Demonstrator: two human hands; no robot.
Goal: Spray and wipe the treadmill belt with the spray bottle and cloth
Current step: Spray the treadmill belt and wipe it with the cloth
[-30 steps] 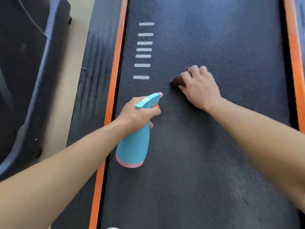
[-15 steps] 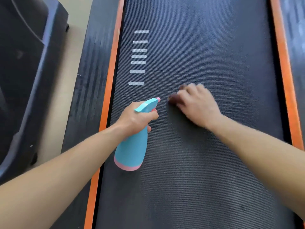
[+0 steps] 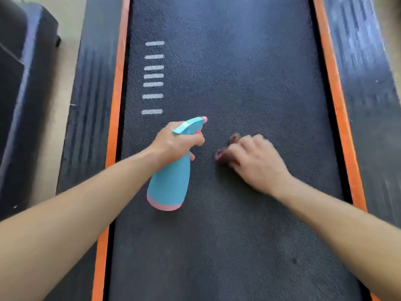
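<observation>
My left hand (image 3: 173,144) grips the neck of the blue spray bottle (image 3: 169,183), held over the belt (image 3: 238,61) near its left edge. My right hand (image 3: 256,161), fingers curled, presses the dark cloth (image 3: 225,156) onto the belt's middle, just beside the bottle.

The left forearm (image 3: 76,213) and right forearm (image 3: 336,224), both bare, reach forward from the lower corners and converge. The left hand (image 3: 173,145) grips the bottle (image 3: 169,183) at its neck, knuckles up, one finger hooked under the spray head, wrist roughly straight. The right hand (image 3: 255,162), slightly blurred, lies palm down with fingers bent over the cloth (image 3: 224,156). The hands are near each other but apart.
</observation>
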